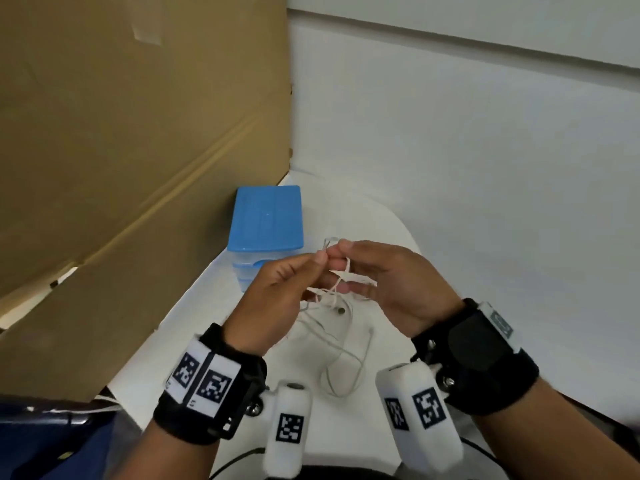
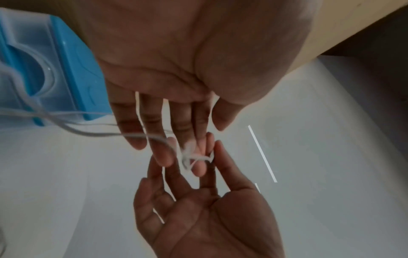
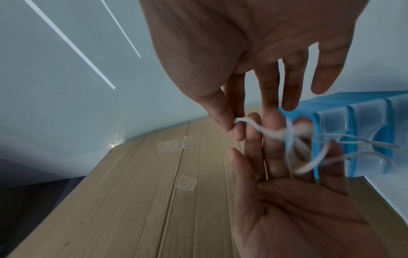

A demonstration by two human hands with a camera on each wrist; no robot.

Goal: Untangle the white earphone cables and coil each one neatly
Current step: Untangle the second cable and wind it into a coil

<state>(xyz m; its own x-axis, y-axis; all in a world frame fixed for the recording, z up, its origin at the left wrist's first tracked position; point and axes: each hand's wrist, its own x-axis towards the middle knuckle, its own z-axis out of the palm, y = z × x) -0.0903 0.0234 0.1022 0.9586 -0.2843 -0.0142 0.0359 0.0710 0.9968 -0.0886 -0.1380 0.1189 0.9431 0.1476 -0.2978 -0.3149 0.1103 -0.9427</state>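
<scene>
Because the white earphone cables (image 1: 337, 296) look thin, limp and light, they should snag easily. The right hand (image 1: 391, 285) pinches a loop by the knot; the left hand (image 1: 277, 299) pinches a strand beside it, which seems the place to hold.

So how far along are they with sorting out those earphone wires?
Early on. Nothing looks coiled yet. In hand: the left hand and right hand pinch a knot of thin white earphone cable raised above the white table. Left: loose loops lie uncoiled on the table, so untangling and coiling remain.
</scene>
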